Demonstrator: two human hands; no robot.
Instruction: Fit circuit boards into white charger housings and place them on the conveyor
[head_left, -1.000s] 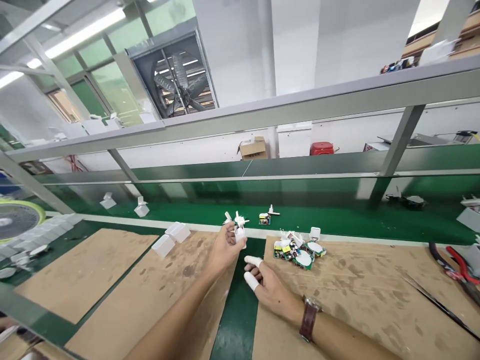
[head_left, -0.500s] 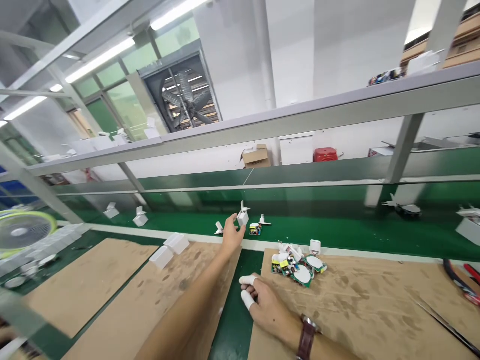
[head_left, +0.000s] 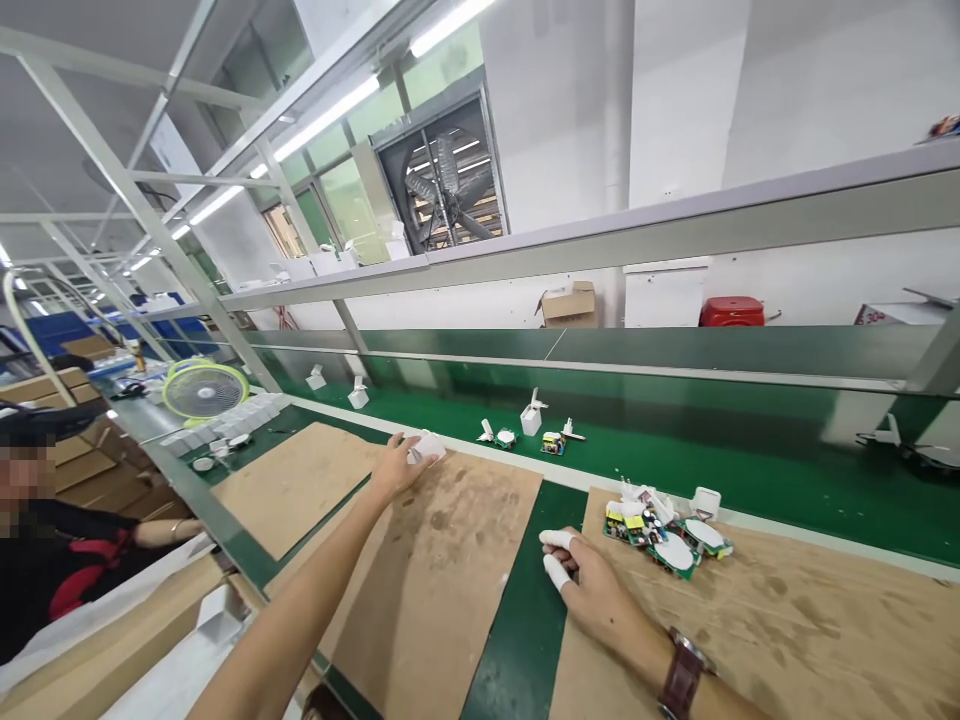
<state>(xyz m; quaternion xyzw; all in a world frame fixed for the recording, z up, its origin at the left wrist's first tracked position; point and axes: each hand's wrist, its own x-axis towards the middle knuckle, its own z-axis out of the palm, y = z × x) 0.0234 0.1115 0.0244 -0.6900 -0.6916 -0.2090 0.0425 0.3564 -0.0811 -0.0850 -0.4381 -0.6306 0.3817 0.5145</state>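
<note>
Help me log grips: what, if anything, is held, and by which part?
The left hand is at a white box; whether it grips, and where, cannot be told. The right hand holds nothing visible.

Electronics assembly workshop by the look of it, long glossy green bench (head_left: pixel 697 435), heaped green circuit boards (head_left: pixel 673 553), white box-shaped plastic casings (head_left: pixel 429 446), large grey metal-bladed wall fan (head_left: pixel 448 200), white tubular lights (head_left: pixel 328 119), stacked brown cardboard (head_left: pixel 97 472)

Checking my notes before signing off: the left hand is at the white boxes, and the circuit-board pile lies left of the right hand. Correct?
Not quite: the head view shows the circuit-board pile lies right of the right hand. The left hand is at the white boxes, as noted.
</note>
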